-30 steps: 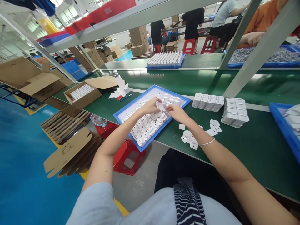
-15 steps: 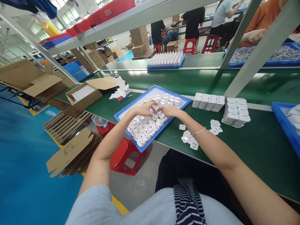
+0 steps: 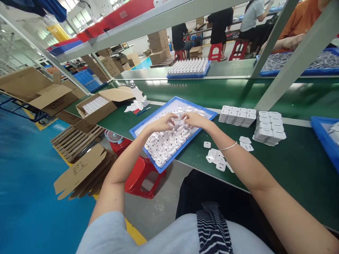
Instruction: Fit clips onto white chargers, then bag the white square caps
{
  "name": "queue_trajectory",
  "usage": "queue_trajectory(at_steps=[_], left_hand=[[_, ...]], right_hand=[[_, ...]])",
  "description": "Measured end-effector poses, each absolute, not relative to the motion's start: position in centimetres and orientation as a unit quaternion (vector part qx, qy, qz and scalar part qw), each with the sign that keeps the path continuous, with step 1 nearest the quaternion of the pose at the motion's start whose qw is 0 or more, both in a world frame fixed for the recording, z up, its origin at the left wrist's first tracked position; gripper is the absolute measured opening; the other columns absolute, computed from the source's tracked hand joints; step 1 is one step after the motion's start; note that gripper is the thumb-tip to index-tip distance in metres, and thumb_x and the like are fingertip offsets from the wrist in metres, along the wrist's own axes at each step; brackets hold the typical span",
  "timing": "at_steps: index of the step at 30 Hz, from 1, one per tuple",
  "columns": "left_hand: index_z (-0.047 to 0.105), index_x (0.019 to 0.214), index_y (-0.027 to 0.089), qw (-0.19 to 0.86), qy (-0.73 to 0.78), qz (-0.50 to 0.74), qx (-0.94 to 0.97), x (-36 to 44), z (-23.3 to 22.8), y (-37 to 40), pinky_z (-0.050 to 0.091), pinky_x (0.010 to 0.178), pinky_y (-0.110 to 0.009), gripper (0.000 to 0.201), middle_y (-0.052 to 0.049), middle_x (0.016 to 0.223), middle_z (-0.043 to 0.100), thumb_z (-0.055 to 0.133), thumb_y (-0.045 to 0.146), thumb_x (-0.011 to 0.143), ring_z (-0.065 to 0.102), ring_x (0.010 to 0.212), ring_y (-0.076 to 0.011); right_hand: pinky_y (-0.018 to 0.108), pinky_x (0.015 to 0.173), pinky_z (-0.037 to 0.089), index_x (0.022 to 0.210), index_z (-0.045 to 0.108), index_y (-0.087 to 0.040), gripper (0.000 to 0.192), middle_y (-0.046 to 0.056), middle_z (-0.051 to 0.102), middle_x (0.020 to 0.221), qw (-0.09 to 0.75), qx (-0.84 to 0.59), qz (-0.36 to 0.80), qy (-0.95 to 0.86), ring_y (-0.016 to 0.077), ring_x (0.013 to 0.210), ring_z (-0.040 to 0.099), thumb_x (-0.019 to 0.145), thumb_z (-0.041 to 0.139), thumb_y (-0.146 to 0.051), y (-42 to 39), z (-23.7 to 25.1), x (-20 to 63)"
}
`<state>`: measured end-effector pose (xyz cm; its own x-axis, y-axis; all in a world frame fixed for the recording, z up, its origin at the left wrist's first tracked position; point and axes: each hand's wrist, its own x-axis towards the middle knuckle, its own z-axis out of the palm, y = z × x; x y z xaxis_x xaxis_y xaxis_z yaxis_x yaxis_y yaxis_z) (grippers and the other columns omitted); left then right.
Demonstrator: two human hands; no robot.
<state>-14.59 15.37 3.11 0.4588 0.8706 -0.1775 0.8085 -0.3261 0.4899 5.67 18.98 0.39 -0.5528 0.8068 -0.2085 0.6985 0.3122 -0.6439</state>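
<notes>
A blue-rimmed tray [image 3: 138, 129] lies at an angle on the green bench, holding many white plug chargers [image 3: 165, 143] with their metal pins mostly upward. Both hands are over its middle. My left hand [image 3: 164, 123] curves in from the left, thumb and fingers closed around a white charger among the others. From the right, my right hand [image 3: 195, 120] bends down with curled fingers on another charger; its fingertips are partly hidden. A small gap separates the two hands. Behind them, more chargers [image 3: 189, 108] stand near the tray's far edge.
Stacks of white square cards [image 3: 237, 116] stand right of the tray, with loose cards [image 3: 215, 157] nearer me. An open carton [image 3: 96, 114], a bottle [image 3: 135, 92] and tissue lie left. A slanted post [image 3: 280, 77] rises at right. Another blue tray [image 3: 321, 141] sits far right.
My right hand has shifted slightly right, away from my left hand, widening the gap between them. My left hand stays almost in place. The view has moved a little.
</notes>
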Motion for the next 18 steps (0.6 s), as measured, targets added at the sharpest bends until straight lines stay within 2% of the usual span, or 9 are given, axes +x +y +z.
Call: queue_trajectory(at_steps=[3,5,6,8,12,15,18], left_hand=[[0.046,0.131,0.017,0.19,0.576,0.085,0.79,-14.9,3.1,15.4,0.042,0.105,-0.047,0.053,-0.014,0.145,0.04,0.056,0.018,0.079,0.067,0.1,-0.0219],[0.048,0.128,0.016,0.151,0.61,0.089,0.773,-14.7,2.3,15.7,0.029,0.113,-0.054,0.048,-0.015,0.145,0.041,0.056,0.021,0.081,0.066,0.1,-0.0244],[0.049,0.127,0.015,0.14,0.623,0.087,0.765,-14.5,1.7,15.8,0.027,0.113,-0.055,0.046,-0.016,0.143,0.043,0.056,0.023,0.082,0.065,0.103,-0.0265],[0.053,0.121,0.015,0.137,0.638,0.079,0.754,-14.1,0.6,16.2,0.034,0.11,-0.051,0.041,-0.015,0.137,0.05,0.057,0.026,0.082,0.062,0.11,-0.0298],[0.061,0.107,0.014,0.163,0.635,0.068,0.752,-13.8,-0.6,16.9,0.047,0.097,-0.038,0.029,-0.013,0.119,0.062,0.057,0.025,0.081,0.06,0.111,-0.0296],[0.062,0.106,0.013,0.178,0.625,0.069,0.757,-13.7,-0.4,16.9,0.048,0.095,-0.036,0.029,-0.012,0.117,0.063,0.058,0.023,0.079,0.061,0.108,-0.0288],[0.063,0.105,0.016,0.192,0.611,0.069,0.765,-13.7,0.2,16.8,0.049,0.091,-0.033,0.029,-0.008,0.112,0.066,0.061,0.025,0.078,0.062,0.105,-0.0272]], right_hand=[[0.021,0.062,0.053,0.12,0.063,-0.01,0.033,0.012,0.075,0.089,0.073,-0.504,0.317,-0.8,0.0157,0.064,0.071,0.089,0.053,-0.01,19.4,0.7,5.2],[0.023,0.067,0.053,0.107,0.069,-0.007,0.024,0.013,0.075,0.08,0.049,-0.519,0.292,-0.802,0.0193,0.068,0.072,0.087,0.06,-0.015,19.7,0.8,4.3],[0.025,0.07,0.054,0.102,0.071,-0.007,0.021,0.014,0.075,0.079,0.036,-0.526,0.279,-0.803,0.0216,0.073,0.073,0.085,0.064,-0.018,19.8,0.8,3.8],[0.029,0.076,0.054,0.1,0.072,-0.006,0.024,0.018,0.075,0.085,0.011,-0.541,0.249,-0.803,0.0266,0.086,0.073,0.082,0.07,-0.022,20.2,0.8,2.7],[0.035,0.083,0.053,0.113,0.069,-0.008,0.041,0.022,0.071,0.113,-0.027,-0.557,0.2,-0.805,0.0329,0.107,0.067,0.074,0.076,-0.018,21.1,0.7,1.3],[0.033,0.083,0.053,0.115,0.068,-0.011,0.044,0.02,0.069,0.118,-0.054,-0.547,0.189,-0.814,0.0316,0.11,0.066,0.073,0.077,-0.018,21.5,0.7,1.2],[0.033,0.083,0.054,0.113,0.068,-0.012,0.035,0.015,0.071,0.114,-0.083,-0.529,0.196,-0.822,0.0256,0.105,0.068,0.081,0.073,-0.024,21.3,0.7,1.1]])
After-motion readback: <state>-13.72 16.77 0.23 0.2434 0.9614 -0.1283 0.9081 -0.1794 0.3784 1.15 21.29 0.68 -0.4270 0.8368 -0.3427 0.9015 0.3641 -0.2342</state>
